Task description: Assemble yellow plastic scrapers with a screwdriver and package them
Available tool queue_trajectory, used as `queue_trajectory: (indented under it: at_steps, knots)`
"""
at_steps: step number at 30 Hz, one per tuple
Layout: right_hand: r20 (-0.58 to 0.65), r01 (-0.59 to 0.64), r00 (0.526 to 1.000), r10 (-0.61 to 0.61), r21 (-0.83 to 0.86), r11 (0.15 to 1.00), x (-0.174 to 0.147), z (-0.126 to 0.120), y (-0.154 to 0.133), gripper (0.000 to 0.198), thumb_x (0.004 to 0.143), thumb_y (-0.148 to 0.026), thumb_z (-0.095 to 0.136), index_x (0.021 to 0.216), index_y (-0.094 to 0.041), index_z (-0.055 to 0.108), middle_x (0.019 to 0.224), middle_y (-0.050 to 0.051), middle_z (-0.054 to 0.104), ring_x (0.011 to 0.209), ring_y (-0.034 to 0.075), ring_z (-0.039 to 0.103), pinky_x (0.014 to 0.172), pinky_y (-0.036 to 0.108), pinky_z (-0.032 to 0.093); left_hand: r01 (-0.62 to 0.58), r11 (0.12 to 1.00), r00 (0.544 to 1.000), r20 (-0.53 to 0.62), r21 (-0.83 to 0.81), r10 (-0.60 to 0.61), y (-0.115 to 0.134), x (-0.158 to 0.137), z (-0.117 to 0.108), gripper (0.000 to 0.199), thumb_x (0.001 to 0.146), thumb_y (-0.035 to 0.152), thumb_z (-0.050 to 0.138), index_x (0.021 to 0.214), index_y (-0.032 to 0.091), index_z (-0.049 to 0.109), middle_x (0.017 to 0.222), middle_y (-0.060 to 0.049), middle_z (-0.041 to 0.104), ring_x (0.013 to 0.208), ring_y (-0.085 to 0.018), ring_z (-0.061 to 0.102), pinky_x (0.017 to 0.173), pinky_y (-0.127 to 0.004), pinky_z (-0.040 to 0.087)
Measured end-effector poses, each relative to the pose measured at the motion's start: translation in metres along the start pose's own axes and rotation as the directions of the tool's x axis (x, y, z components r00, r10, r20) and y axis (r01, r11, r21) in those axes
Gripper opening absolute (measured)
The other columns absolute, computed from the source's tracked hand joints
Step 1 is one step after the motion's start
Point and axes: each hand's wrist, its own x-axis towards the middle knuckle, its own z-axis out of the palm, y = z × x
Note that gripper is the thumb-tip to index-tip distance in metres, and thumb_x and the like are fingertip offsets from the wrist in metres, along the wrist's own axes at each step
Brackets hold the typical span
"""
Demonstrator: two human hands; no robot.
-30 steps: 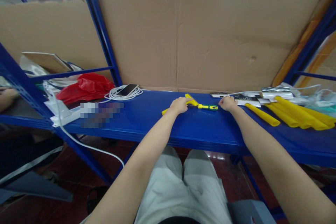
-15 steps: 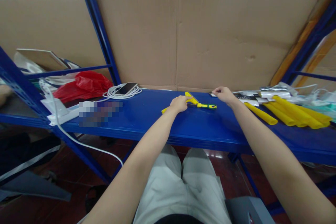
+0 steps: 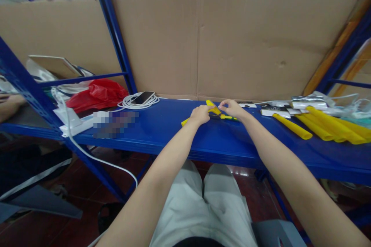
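My left hand [image 3: 200,115] is closed around a yellow tool [image 3: 214,110] with a long handle and an angled head, lying low over the blue shelf. One end of its handle shows to the left of my fist. My right hand [image 3: 232,108] is beside the head, its thumb and fingers pinched together. Whatever sits between those fingertips is too small to make out. Under my right hand lies a screwdriver [image 3: 228,117] with a green and yellow handle, partly covered.
Several yellow tubes [image 3: 333,125] lie at the right, near black-and-white packets [image 3: 275,112] and a silvery roll [image 3: 308,102]. To the left are a coiled white cable [image 3: 127,102], a phone [image 3: 144,97] and a red plastic bag [image 3: 98,94]. Another person's hand [image 3: 11,106] appears far left.
My right hand has moved left, from the packets at the back to the head of the yellow tool. My left hand keeps its grip. The view has shifted slightly.
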Motion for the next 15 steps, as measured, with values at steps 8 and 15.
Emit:
queue_trajectory:
  at_steps: [8, 15]
  knots:
    - [0.028, -0.011, 0.999, 0.015, -0.13, 0.991, -0.0022, 0.0071, -0.001, 0.007, 0.074, -0.017, 0.061, 0.069, -0.015, 0.066, 0.07, 0.005, 0.066, 0.067, 0.015, 0.059, 0.065, 0.024, 0.044, 0.018, 1.0, 0.999, -0.032, -0.025, -0.018, 0.002, -0.0005, -0.0014, 0.053, 0.083, 0.016, 0.05, 0.133, 0.035, 0.05, 0.125, -0.003, 0.06, 0.112, -0.022, 0.057, 0.092, -0.031, 0.046]
    - [0.061, -0.081, 0.995, 0.085, -0.062, 0.995, -0.0081, 0.0051, -0.0067, 0.008, 0.078, -0.016, 0.059, 0.072, -0.014, 0.064, 0.074, 0.005, 0.067, 0.066, 0.013, 0.058, 0.062, 0.021, 0.043, 0.021, 0.999, 0.999, -0.047, -0.046, -0.023, 0.0039, -0.0017, -0.0041, 0.052, 0.083, 0.015, 0.049, 0.132, 0.035, 0.052, 0.123, -0.004, 0.061, 0.111, -0.022, 0.057, 0.092, -0.031, 0.045]
